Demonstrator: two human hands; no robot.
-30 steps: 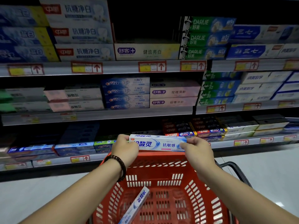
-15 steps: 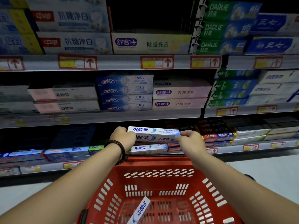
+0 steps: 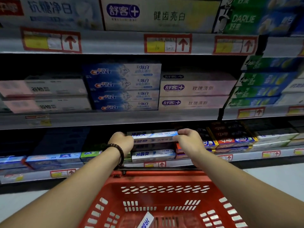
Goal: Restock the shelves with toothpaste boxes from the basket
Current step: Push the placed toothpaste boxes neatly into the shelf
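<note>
Nearest, the red basket (image 3: 164, 178) stands below the forearms, and one more box (image 3: 146, 220) lies tilted on its floor at the near edge of view. Beyond its far rim both hands reach into the lowest shelf (image 3: 246, 156). The left hand (image 3: 121, 142), with a bead bracelet (image 3: 117, 151) at its wrist, curls round one short end of the toothpaste box (image 3: 154, 134), and the right hand (image 3: 189, 140) pinches the other end. The box lies level, its long axis running left to right along the shelf's front edge, with a printed face toward the camera. It is over a stack (image 3: 153, 154) of like boxes at that edge; whether it already rests on them I cannot tell. It looks like a light, stiff card carton, likely glossy and a little slippery, with thin walls that would dent if squeezed, so the two ends are the sound places to hold it. Higher shelves carry other brands in rows.
</note>
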